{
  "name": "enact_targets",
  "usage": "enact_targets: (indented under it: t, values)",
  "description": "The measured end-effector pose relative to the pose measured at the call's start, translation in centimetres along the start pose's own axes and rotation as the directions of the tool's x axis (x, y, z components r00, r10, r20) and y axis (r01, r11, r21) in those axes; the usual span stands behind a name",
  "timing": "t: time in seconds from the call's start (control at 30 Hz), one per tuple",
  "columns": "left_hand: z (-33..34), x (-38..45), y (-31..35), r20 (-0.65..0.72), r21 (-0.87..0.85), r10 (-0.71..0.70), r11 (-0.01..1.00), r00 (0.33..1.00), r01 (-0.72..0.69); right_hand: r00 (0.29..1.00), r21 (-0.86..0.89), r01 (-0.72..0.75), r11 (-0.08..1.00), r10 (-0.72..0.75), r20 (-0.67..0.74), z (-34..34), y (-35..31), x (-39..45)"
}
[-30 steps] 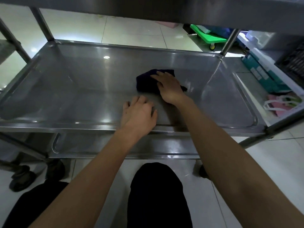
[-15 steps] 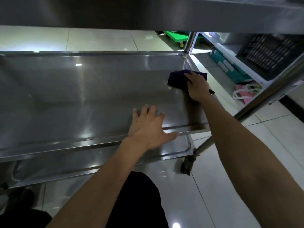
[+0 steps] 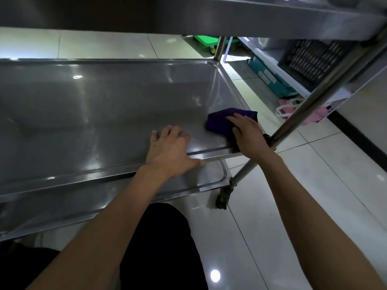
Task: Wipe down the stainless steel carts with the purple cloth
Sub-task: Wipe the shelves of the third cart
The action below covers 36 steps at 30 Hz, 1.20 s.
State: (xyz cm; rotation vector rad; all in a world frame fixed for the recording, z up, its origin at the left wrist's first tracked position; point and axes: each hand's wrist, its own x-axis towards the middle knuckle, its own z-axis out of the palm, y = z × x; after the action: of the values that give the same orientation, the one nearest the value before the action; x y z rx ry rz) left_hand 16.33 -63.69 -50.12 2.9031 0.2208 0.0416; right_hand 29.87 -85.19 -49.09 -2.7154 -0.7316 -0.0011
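Right hand (image 3: 248,135) flat, fingers straight and together, pressing the cloth (image 3: 226,120) onto the middle shelf (image 3: 104,114) of the cart. Cloth bunched at the shelf's near right corner, roughly 4 o'clock on the tray, touching or just beside the raised rim; far edge peeking out past the fingertips toward 1 o'clock. Left hand (image 3: 171,151) at about 8 o'clock from the right, spread wide, palm on the shelf's near rim, thumb hooked along the edge, apparently bracing. Corner post (image 3: 297,120) rising just right of the wrist. Bottom shelf (image 3: 209,174) below, caster (image 3: 223,197) on the tiled floor (image 3: 314,195). Black crate (image 3: 314,59) and pink bag (image 3: 293,107) well apart, at 2 o'clock.

Risks, by judgement: knuckles knocking the post on an outward stroke; cloth sliding over the rim and dropping to the floor; cart rolling under sideways push if the bracing palm lifts; corner crease left unwiped under a flat press.
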Motion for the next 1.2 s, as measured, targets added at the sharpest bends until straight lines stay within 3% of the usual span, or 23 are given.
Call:
enact_targets:
  t: [0.8,1.03,1.2]
  values:
    - [-1.3,-0.1,-0.1,0.012,0.002,0.021,1.000,1.000,-0.021,0.968,0.041,-0.035,0.999,0.044,-0.246,3.7,-6.6,-8.2]
    - [-0.3,-4.9,-3.8,-0.137,-0.003,0.016,1.000,0.990,-0.017,0.954,0.039,0.012,0.999,0.001,-0.301,4.9,-9.4,-9.0]
    - [-0.6,-8.2,-7.2,-0.172,0.006,-0.005,1.000,0.985,0.007,0.947,0.044,0.079,0.996,-0.061,-0.315,6.7,-14.4,-9.5]
